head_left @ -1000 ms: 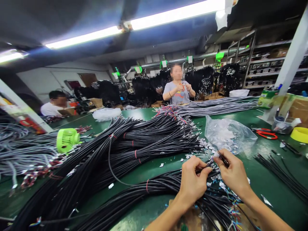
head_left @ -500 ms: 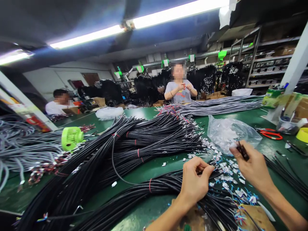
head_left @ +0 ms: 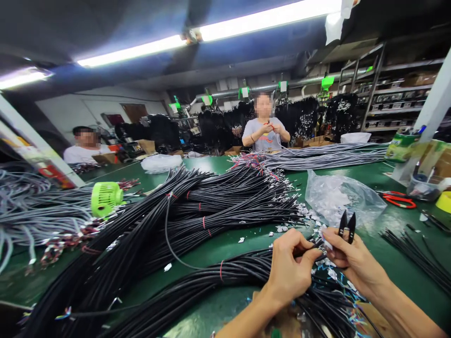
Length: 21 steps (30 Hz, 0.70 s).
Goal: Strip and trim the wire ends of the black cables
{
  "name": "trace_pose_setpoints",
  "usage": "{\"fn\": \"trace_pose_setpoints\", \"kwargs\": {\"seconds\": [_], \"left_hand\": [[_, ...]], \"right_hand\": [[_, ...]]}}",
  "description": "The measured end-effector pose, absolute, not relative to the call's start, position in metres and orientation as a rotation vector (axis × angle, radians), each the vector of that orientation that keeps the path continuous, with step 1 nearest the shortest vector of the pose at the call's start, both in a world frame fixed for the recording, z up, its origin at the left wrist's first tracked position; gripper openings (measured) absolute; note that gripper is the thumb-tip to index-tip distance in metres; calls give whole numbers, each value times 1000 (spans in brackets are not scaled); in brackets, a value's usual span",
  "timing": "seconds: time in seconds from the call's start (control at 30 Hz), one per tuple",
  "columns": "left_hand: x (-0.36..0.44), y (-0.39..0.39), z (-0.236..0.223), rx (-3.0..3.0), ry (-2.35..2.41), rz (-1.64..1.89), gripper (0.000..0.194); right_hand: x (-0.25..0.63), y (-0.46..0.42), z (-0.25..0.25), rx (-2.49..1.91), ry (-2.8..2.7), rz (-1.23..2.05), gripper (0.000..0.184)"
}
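A fluorescent tube (head_left: 264, 21) glows beneath a dark ceiling (head_left: 141, 23). Beyond the far edge of the green table (head_left: 218, 164), a white wall (head_left: 92, 110) spans the left, a metal duct (head_left: 268, 88) runs behind, and shelving (head_left: 405, 89) stands past the far right corner. A pale post (head_left: 436, 96) rises toward the right edge.

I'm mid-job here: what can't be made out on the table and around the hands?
In the head view:
Cables in the left hand: number hidden by its grip.
Black two-pointed tool: lower part covered by the right hand.
Clear plastic bag: contents too indistinct through its crumpled surface.
Lower black bundle: left end cut off by the bottom edge.
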<state>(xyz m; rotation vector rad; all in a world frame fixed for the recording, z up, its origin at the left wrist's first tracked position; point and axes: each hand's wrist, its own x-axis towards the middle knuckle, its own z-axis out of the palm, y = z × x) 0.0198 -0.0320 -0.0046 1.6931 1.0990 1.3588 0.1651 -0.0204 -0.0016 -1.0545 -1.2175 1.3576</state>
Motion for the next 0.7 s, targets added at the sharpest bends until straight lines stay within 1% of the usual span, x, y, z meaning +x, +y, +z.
{"fn": "trace_pose_setpoints", "kwargs": {"seconds": [0.07, 0.1, 0.13, 0.17, 0.23, 0.27, 0.33, 0.37, 0.4, 0.43, 0.57, 0.63, 0.7], "left_hand": [[19, -30, -5, 1636, 1069, 1346, 21], [19, -29, -5, 1606, 1061, 1330, 21], [20, -28, -5, 1582, 1067, 1313, 21], [20, -27, -5, 1570, 1087, 1300, 20], [22, -27, -6, 1566, 1148, 1279, 20], [23, -27, -6, 1561, 1178, 1275, 21], [23, -27, -6, 1536, 1214, 1268, 23], [23, -26, -5, 1526, 1218, 1264, 24], [22, -26, -5, 1524, 1217, 1268, 24], [22, -26, -5, 1534, 1216, 1280, 24], [21, -25, -7, 1619, 1214, 1347, 21], [21, -26, -9, 1665, 1224, 1364, 20], [21, -26, -10, 1697, 1231, 1378, 16]], "right_hand": [[167, -21, -2, -1050, -1320, 1313, 43], [170, -20, -3, -1053, -1445, 1212, 41], [174, -18, -3, -1056, -1597, 1040, 37], [180, -16, -3, -1062, -1762, 801, 32], [195, -9, -2, -1088, -1935, 247, 17], [203, -6, -2, -1134, -1917, 14, 13], [215, -1, 0, -1294, -1688, -287, 16], [218, 0, 0, -1381, -1552, -332, 17], [218, 0, 0, -1403, -1483, -286, 17], [215, -1, -1, -1354, -1533, -165, 16], [195, -7, -3, -1198, -1760, 130, 15], [191, -11, 1, -1125, -1827, 249, 16], [191, -13, 5, -1076, -1870, 301, 16]]}}
